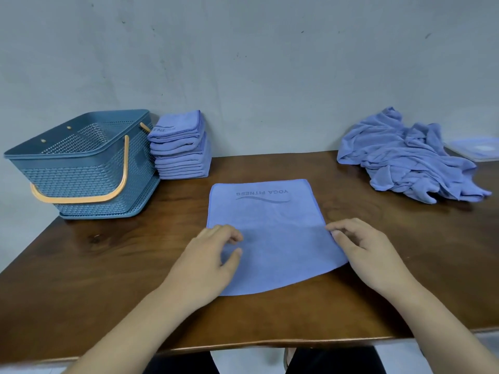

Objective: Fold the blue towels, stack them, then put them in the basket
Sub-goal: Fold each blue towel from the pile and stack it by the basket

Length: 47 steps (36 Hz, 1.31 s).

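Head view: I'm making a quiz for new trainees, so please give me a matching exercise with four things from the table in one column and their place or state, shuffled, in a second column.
Things
1. basket
2. folded stack
3. crumpled pile
4. flat towel

Place or state
A. loose unfolded heap, far right
B. spread out in the middle, printed logo at its far end
C. far left, orange handle lowered
D. neatly piled, just right of the basket

Pairs: 1-C, 2-D, 3-A, 4-B
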{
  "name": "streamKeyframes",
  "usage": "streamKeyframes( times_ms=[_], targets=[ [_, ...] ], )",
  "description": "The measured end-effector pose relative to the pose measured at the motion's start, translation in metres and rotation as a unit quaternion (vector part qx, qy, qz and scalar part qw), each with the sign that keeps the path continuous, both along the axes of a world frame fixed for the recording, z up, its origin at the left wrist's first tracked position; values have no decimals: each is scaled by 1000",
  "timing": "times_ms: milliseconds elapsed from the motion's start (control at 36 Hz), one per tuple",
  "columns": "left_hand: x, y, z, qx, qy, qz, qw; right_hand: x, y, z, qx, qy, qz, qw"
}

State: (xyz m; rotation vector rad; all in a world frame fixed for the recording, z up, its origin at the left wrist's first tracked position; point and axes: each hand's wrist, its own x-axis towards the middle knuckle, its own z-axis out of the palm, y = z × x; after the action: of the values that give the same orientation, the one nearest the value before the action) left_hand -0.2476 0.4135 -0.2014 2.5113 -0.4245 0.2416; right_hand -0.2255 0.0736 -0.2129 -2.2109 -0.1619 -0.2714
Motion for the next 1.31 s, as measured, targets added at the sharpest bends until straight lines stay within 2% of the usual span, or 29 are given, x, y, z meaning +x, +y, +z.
streamKeyframes(
  times_ms=[111,194,306,472,583,889,1056,1194,1250,1306],
  targets=[
    [23,-16,-13,61,11,-53,997,-12,-14,1,0,35,-37,999],
    [31,-15,-25,98,23,-68,993,-23,-21,3,28,71,-12,997],
    [33,-13,-33,92,15,-70,993,-31,-24,4,37,98,53,993],
    [35,-13,-34,88,9,-66,994,-26,-20,2,13,86,93,992],
    [34,-13,-36,90,8,-63,994,-19,-14,5,5,81,96,992],
    [34,-14,-33,74,19,-57,995,-24,-14,17,93,111,71,987],
    [33,-12,-31,65,31,-58,996,-45,-25,20,-9,128,33,991],
    [32,-12,-29,75,8,-50,996,-44,-8,25,-43,38,-14,998],
    [29,-17,-26,100,-29,-54,993,-38,6,25,-67,-1,0,998],
    [23,-29,-20,88,-15,-64,994,-30,27,26,-110,-24,37,993]
  ],
)
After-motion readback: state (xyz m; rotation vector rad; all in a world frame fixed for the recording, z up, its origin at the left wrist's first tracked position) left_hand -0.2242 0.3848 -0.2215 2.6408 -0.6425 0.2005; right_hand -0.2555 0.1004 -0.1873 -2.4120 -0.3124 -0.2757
